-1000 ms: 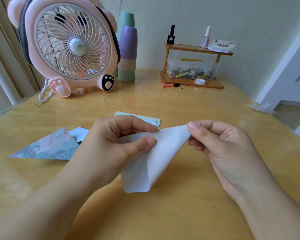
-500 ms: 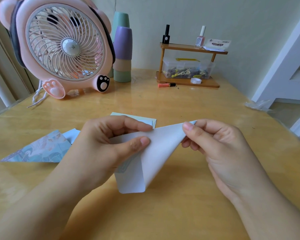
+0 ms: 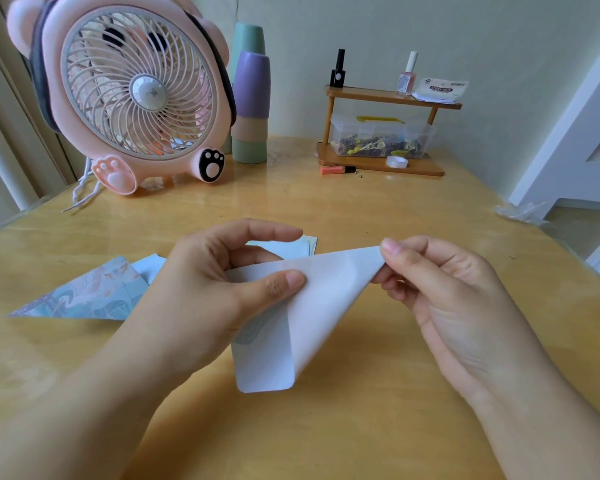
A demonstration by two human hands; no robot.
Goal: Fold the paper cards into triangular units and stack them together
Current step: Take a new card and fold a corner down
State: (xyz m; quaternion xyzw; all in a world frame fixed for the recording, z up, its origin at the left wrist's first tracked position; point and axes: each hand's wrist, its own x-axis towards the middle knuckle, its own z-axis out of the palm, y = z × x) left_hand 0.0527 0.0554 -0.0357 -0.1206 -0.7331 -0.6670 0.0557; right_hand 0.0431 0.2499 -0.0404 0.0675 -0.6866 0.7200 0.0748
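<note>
White card (image 3: 312, 306) stays pinched between both hands, unmoved.

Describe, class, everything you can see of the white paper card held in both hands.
The white paper card is thin, matte and flexible, with rounded corners. It is bent over itself in a soft, uncreased fold, its looped end hanging above the wooden table. A blue-green print shows inside the fold. The left hand pinches its left part between thumb and fingers; the right hand pinches its upper right corner.

White-backed paper card (image 3: 312, 306), marbled blue-pink folded unit (image 3: 84, 296), pink fan (image 3: 125, 95), honey-yellow table (image 3: 361, 427).
</note>
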